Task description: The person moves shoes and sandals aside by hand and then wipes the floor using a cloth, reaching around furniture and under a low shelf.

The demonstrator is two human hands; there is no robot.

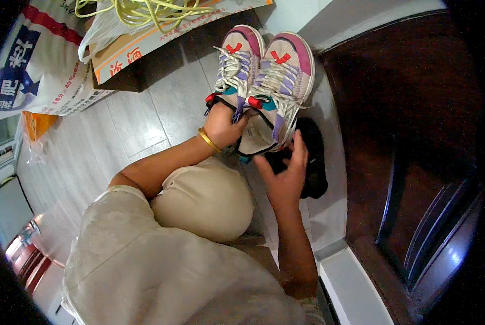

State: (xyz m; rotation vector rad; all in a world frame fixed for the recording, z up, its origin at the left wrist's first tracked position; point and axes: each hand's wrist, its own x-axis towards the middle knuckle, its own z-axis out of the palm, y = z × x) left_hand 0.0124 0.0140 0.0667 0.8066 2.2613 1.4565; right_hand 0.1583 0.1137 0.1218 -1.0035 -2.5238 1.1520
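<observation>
A pair of sneakers lies side by side ahead of me, toes pointing away: the left sneaker [237, 62] and the right sneaker [283, 70]. Both have pink toes, white laces, purple side stripes and red marks. My left hand [224, 125], with a gold bangle at the wrist, is closed on the heel end of the left sneaker, its fingertips partly hidden at the opening. Just behind the right sneaker's heel, my right hand [287, 176] holds nothing, thumb and fingers spread. Black footwear [315, 157] sits beside and partly behind this hand.
A dark brown door [394, 97] stands along the right, by a white frame [356, 281]. At the upper left are a cardboard box [161, 40], yellow-green cord [156, 11] and a large printed sack [42, 70]. Pale floorboards [96, 146] lie to the left.
</observation>
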